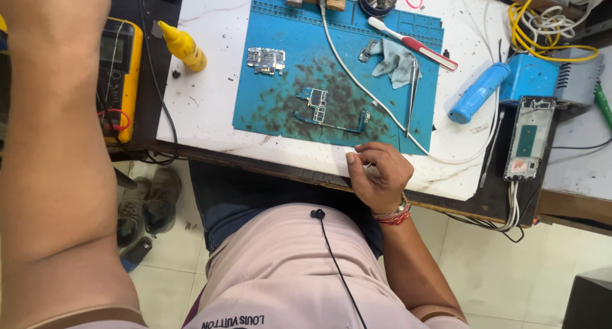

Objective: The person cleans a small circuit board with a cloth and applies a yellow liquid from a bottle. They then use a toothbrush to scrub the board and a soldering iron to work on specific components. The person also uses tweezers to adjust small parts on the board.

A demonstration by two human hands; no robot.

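**Right hand curled at the bench edge, circuit board just beyond**

Your right hand point(379, 176) rests on the white table's point(210, 106) near edge, fingers loosely curled, grasping nothing that shows. Just beyond your fingertips, on the stained blue mat point(280, 106), lies the small circuit board point(317, 104), with tweezers point(413, 96) to its right within easy reach. Your left arm fills the frame's side; its hand is unseen.

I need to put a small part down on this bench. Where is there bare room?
Bare white tabletop lies between the yellow bottle and the blue mat. The mat's right side is crowded: cloth, tweezers, white cable.
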